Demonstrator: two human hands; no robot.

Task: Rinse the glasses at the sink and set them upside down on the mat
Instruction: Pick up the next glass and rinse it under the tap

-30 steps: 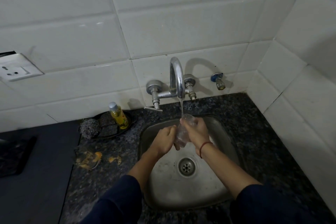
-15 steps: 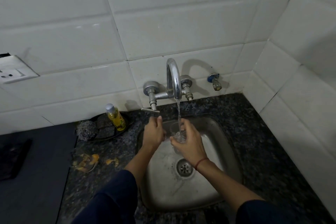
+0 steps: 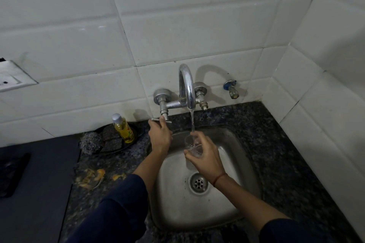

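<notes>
A clear drinking glass (image 3: 192,145) stands upright over the steel sink (image 3: 233,199), under the running stream from the chrome tap (image 3: 186,85). My right hand (image 3: 207,159) grips the glass from the right side, and water falls into it. My left hand (image 3: 159,134) reaches up to the tap's left lever handle (image 3: 160,119) and its fingers hold that handle. No mat is in view.
A black dish (image 3: 136,134) with a yellow soap bottle (image 3: 123,128), dark sponges and a steel scrubber (image 3: 89,142) sits left of the sink on the speckled granite counter (image 3: 286,163). Orange peel scraps (image 3: 92,177) lie nearer. A dark stove surface (image 3: 35,183) is at far left. Tiled walls close the back and right.
My left hand let go of the glass and rose to the tap's left handle. My right hand alone now holds the glass, turned upright under the stream.
</notes>
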